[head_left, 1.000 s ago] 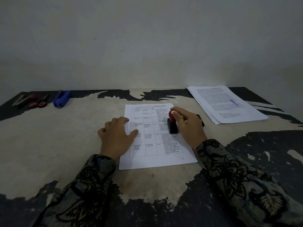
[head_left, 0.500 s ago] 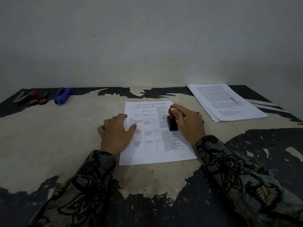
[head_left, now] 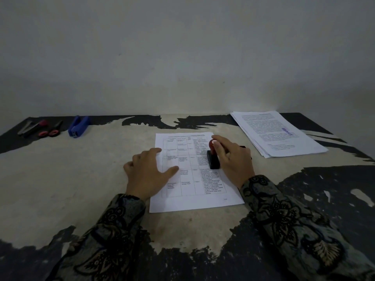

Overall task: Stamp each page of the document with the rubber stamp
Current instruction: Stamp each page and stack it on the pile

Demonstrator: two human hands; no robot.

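Two hands on one page (head_left: 194, 173). Right hand (head_left: 231, 159) at 3 o'clock, gripping rubber stamp (head_left: 213, 159) upright on it. Left hand (head_left: 148, 173) at 9 o'clock, fingers straight, pressing down.

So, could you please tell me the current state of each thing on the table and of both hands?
Rubber stamp: upright, base down on the page.
Page: flat on the table, printed side up.
Right hand: grips the stamp.
Left hand: fingers spread flat, resting on the page's left edge.
Paper stack: face up, purple mark on the top sheet.
Stapler: closed, lying idle.
Scissors: closed, lying idle.
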